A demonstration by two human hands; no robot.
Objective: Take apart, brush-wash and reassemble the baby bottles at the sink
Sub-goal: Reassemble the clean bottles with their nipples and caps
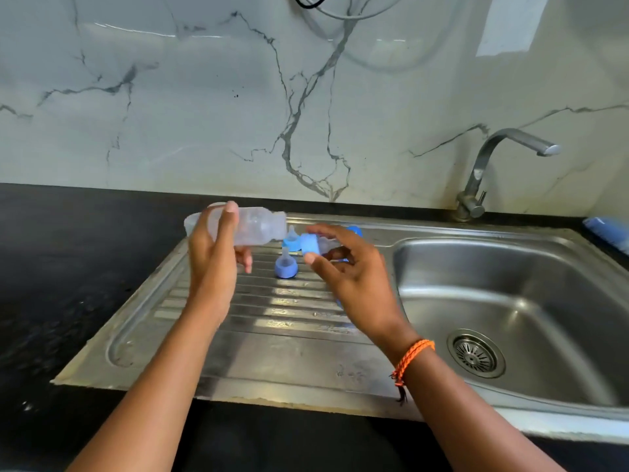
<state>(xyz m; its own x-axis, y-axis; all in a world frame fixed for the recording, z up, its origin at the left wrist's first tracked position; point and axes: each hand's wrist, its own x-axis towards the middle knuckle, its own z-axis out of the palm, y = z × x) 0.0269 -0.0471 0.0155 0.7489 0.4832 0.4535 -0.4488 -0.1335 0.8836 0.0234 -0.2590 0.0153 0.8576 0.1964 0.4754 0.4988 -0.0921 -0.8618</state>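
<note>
The blue object (609,231) on the table at the right edge is cut off and blurred — unidentifiable. The right hand (350,267) hides most of the blue parts (354,229) behind it — their shapes cannot be told.

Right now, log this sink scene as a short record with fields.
left hand: holds clear bottle body sideways, open neck toward the right
right hand: pinches blue collar with teat, apart from the bottle neck
drainboard: two more blue teat collars stand on the ribs behind the hands
sink basin: no bottle parts visible, drain strainer in place
tap: no water running
</note>
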